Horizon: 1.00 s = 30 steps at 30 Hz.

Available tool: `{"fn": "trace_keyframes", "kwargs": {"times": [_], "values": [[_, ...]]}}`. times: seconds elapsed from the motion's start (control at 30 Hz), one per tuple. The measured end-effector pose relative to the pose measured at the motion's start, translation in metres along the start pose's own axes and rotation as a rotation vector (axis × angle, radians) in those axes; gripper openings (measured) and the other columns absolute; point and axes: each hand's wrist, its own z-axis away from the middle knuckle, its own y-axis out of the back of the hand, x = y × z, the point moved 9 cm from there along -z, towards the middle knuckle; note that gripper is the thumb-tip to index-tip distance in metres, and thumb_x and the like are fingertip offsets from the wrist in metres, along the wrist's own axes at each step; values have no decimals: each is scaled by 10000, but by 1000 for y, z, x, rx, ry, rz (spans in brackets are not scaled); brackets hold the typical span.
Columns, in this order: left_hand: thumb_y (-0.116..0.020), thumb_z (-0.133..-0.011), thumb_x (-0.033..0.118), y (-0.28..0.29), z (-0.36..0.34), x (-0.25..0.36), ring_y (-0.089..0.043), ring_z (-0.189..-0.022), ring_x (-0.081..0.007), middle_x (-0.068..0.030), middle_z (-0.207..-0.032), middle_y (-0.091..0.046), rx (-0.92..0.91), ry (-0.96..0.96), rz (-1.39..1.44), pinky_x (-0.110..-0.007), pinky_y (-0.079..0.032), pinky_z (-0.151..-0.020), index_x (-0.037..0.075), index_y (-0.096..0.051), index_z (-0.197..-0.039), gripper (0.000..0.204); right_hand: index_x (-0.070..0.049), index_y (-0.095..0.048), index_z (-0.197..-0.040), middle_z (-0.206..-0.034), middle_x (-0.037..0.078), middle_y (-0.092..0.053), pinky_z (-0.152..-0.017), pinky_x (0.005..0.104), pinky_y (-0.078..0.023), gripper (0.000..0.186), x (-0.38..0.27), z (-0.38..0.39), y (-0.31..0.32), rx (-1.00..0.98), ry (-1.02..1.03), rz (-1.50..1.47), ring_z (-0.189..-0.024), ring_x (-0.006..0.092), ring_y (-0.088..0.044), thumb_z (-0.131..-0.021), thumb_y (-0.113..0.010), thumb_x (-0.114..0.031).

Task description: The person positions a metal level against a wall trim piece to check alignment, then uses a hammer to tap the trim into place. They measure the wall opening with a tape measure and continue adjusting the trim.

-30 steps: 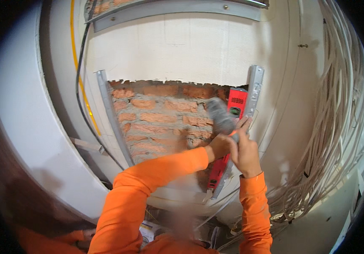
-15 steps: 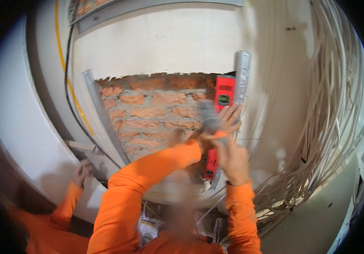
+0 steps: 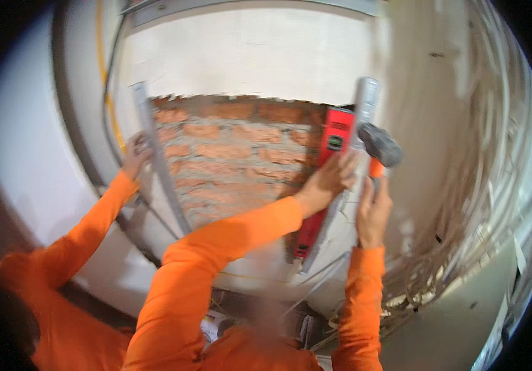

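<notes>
My left hand (image 3: 331, 179) holds the red spirit level (image 3: 340, 120) against the right metal strip (image 3: 367, 93), its fingers over both. In my right hand (image 3: 374, 216) is a hammer, upright, with an orange handle (image 3: 377, 168) and a dark grey head (image 3: 380, 147) just right of the strip. Behind them is exposed brickwork (image 3: 229, 154) below pale plaster (image 3: 253, 55). A second metal strip (image 3: 161, 154) stands at the left of the brick.
At the left, a co-worker in an orange sleeve (image 3: 80, 235) has a hand (image 3: 136, 154) at the left strip. Bundled cables (image 3: 482, 185) hang at the right. A metal rail (image 3: 247, 7) crosses the top, and a pale board (image 3: 37, 142) curves at the far left.
The hammer has swung rightward and upright, away from my left hand, with my right hand moving right. The co-worker's hand has risen from low left to the left strip.
</notes>
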Motion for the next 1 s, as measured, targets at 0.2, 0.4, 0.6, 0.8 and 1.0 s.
{"fn": "trace_keyframes", "kwargs": {"times": [0.2, 0.4, 0.6, 0.8, 1.0], "values": [[-563, -915, 251, 32, -15, 5, -263, -1516, -378, -226, -1628, -291, -118, 9, 63, -511, -224, -1233, 117, -617, -1304, 415, 7, -572, -1179, -865, 240, -693, -665, 462, -518, 246, 36, -20, 8, 137, -45, -9, -807, 442, -697, -1031, -548, -189], [-565, -910, 203, 32, -19, 2, -299, -1495, -365, -213, -1614, -320, -153, 24, 32, -499, -263, -1221, 120, -627, -1306, 410, -15, -565, -1187, -911, 271, -692, -658, 508, -506, 229, 41, -42, 7, 200, 41, -5, -831, 479, -674, -1014, -551, -165], [-548, -911, 194, 23, -18, 7, -295, -1492, -374, -212, -1610, -324, -309, -21, -53, -505, -255, -1222, 99, -625, -1285, 394, -28, -553, -1062, -761, 274, -655, -557, 513, -475, 186, 49, -52, -9, 82, 21, 9, -703, 495, -647, -1001, -592, -200], [-603, -867, 174, 31, -25, 8, -288, -1495, -386, -228, -1598, -336, -231, 3, 38, -501, -226, -1229, 84, -631, -1287, 431, -23, -563, -1125, -799, 288, -653, -618, 552, -476, 213, 71, -35, -4, 134, -57, -45, -784, 522, -636, -1001, -580, -196], [-659, -819, 151, 25, -24, 9, -224, -1530, -387, -239, -1577, -368, -386, 29, 8, -565, -169, -1234, 85, -615, -1327, 514, -51, -560, -1163, -760, 284, -651, -584, 576, -460, 292, 95, -15, -11, 102, -126, -71, -716, 519, -631, -991, -609, -281]]}}
